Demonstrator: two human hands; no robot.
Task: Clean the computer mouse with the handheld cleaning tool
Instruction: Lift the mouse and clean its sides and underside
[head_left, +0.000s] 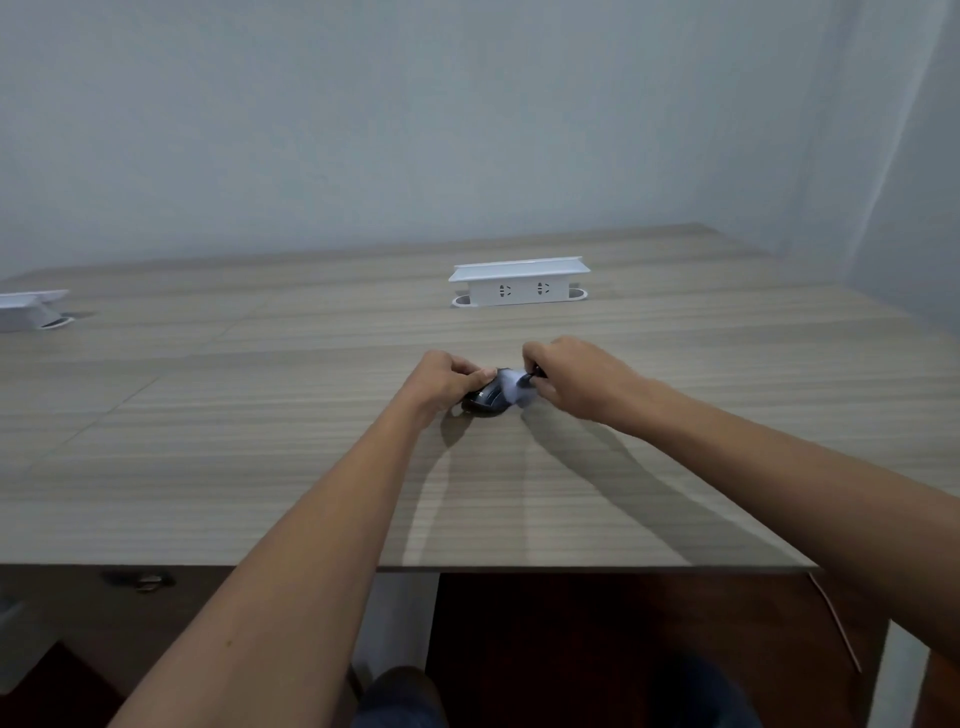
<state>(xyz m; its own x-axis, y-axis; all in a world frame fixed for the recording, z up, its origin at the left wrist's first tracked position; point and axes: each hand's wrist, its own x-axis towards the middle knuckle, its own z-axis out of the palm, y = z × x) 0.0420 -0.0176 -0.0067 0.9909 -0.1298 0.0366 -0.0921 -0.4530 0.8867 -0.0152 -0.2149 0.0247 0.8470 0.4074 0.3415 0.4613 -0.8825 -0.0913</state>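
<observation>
The place looks like an office: a long wood-grain desk (260, 441) carries a white pop-up socket box (519, 283) near its far edge, with a second socket unit (28, 309) far left of that box, below a plain pale wall (415, 114).

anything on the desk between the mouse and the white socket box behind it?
Nothing. In the head view, the desk is bare woodgrain between the mouse and the white socket box.
</observation>
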